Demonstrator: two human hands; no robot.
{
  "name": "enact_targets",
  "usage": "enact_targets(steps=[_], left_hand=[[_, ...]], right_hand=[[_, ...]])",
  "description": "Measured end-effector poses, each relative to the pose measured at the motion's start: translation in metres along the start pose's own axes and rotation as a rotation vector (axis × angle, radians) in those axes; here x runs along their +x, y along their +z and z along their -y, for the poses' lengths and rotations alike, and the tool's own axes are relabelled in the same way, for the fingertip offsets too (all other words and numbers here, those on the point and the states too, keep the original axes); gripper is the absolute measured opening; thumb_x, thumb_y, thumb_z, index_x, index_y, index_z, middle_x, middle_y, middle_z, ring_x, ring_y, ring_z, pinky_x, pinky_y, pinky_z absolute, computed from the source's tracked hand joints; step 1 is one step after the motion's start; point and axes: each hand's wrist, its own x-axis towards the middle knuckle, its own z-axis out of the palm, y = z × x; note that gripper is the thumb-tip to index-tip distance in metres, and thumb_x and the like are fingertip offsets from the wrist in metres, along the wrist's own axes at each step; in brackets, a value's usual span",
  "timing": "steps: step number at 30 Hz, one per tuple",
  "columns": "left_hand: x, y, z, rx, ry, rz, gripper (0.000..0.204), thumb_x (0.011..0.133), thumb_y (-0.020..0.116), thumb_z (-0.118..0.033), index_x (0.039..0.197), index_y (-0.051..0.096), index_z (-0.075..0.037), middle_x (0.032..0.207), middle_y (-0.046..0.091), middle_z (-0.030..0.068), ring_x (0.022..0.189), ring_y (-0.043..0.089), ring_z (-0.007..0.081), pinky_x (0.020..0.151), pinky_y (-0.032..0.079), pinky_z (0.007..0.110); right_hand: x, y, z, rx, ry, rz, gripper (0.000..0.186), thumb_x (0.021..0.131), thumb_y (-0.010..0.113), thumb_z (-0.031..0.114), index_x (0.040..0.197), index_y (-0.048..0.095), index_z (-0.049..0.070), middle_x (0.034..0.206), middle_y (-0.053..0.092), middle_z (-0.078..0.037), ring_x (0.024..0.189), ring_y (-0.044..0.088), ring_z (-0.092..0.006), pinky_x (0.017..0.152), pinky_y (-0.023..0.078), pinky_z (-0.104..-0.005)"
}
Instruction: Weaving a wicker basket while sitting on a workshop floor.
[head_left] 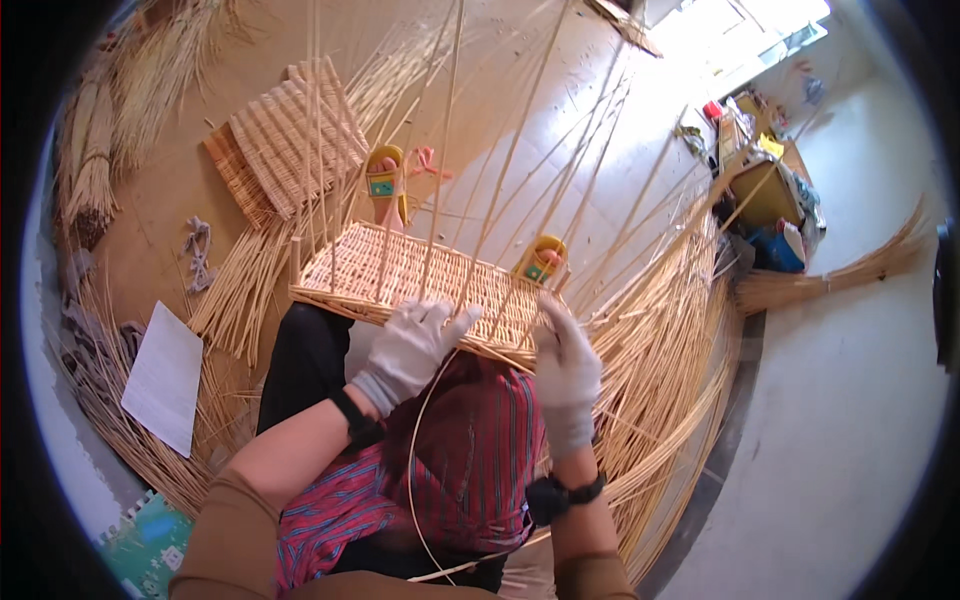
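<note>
A rectangular woven wicker basket base (400, 262) rests across my knees, with tall thin stakes rising around its edges. My left hand (412, 345), in a pale work glove, grips its near edge, thumb toward the right. One loose wicker strand (412, 455) hangs from that edge beside the left hand and curves down over the red striped cloth (470, 450) on my lap. At the near right corner is my gloved right hand (567, 365), slightly blurred, its fingers bent closed by the rim. What lies between those fingers is hidden.
Woven wicker panels (300, 140) lie on the floor at far left. Long wicker bundles (650, 400) spread along my right, and more (95, 160) stand at left. A white sheet (165, 380) lies at left. My feet in yellow slippers (384, 175) are beyond the base. Cluttered furniture (765, 190) stands by the right wall.
</note>
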Motion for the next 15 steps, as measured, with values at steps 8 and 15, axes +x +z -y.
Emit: enact_targets(steps=[8, 15], left_hand=[[-0.006, 0.018, 0.003, 0.045, 0.045, 0.04, 0.037, 0.097, 0.058, -0.019, 0.134, 0.062, -0.014, 0.119, 0.064, 0.0073, 0.114, 0.063, 0.0265, 0.105, 0.043, 0.048], [-0.004, 0.008, 0.011, -0.044, 0.043, 0.003, 0.041, 0.084, 0.069, -0.011, 0.125, 0.067, -0.013, 0.107, 0.068, 0.0102, 0.097, 0.067, 0.0321, 0.09, 0.051, 0.045]], right_hand=[[0.117, 0.096, 0.01, -0.44, -0.145, 0.051, 0.035, 0.091, 0.072, 0.037, 0.108, 0.078, 0.007, 0.106, 0.068, -0.02, 0.097, 0.07, -0.0379, 0.082, 0.056, -0.0457], [0.054, 0.053, 0.027, -0.388, -0.52, -0.149, 0.058, 0.088, 0.079, 0.035, 0.139, 0.063, 0.013, 0.111, 0.067, -0.019, 0.098, 0.069, -0.0411, 0.086, 0.056, -0.0498]])
